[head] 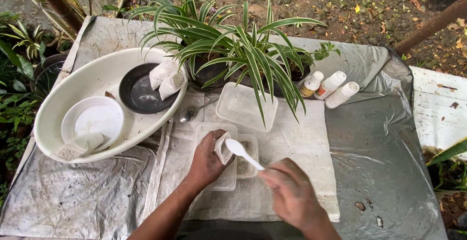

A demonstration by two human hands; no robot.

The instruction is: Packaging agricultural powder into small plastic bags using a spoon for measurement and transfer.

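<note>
1. I am standing outdoors over a table [389, 138] draped in grey plastic sheeting, with bare soil and fallen leaves beyond it and a pale cloth [301, 147] spread across the middle.
2. At the far edge stand striped spider plants [238, 45] in dark pots, and just to their right three small white bottles [331, 87] lie side by side.
3. To my left sits a large white oval basin [58, 104] holding a black dish [138, 94], a white bowl [95, 118] and some small white packets [165, 77].
4. A metal spoon [192, 113] and an empty clear tray [245, 106] lie on the cloth between the plants and my hands.
5. My left hand [206, 164] is closed around a small opened packet [223, 148], held over a clear plastic container [221, 179].
6. My right hand [292, 194] pinches the handle of a white plastic spoon [242, 151].
7. The spoon's long axis runs from my right hand up and to the left, its bowl right at the packet's mouth, so the left hand is the nearer of the two.
8. A second small clear container [247, 164] with a little pale powder sits just beside the first, between my hands.
</note>
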